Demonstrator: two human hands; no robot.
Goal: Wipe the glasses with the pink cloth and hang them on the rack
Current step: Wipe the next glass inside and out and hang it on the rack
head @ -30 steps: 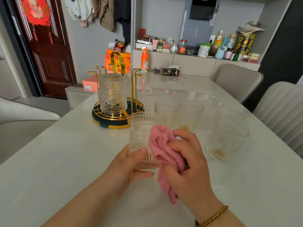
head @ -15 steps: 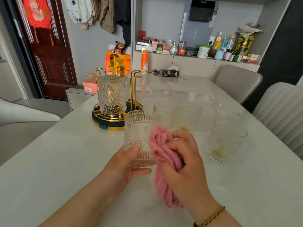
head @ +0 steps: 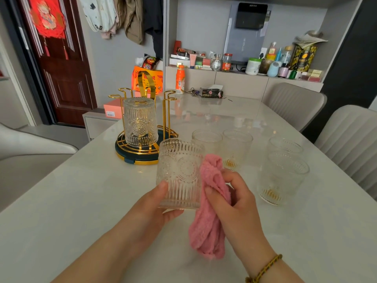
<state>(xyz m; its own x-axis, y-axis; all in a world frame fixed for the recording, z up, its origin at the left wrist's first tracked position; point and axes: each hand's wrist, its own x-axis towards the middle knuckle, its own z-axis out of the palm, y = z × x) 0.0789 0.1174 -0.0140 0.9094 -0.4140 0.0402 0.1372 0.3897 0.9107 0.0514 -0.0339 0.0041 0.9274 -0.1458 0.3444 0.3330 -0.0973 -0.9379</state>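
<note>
Behind the pink cloth (head: 208, 231), part of the glass (head: 179, 172)

Embossed glass (head: 179, 174): upright, raised over the desk (head: 81, 201); pink cloth (head: 210, 211) bunched, touching its right side. Gold rack (head: 142, 158) bore one inverted glass (head: 140, 121) (four more glasses (head: 236, 148) stood upright nearby).

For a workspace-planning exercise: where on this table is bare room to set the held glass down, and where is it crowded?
Bare: the table near-left, between rack and left hand; and the far end, between the four standing glasses and tissue pack. Crowded: among those glasses.
</note>
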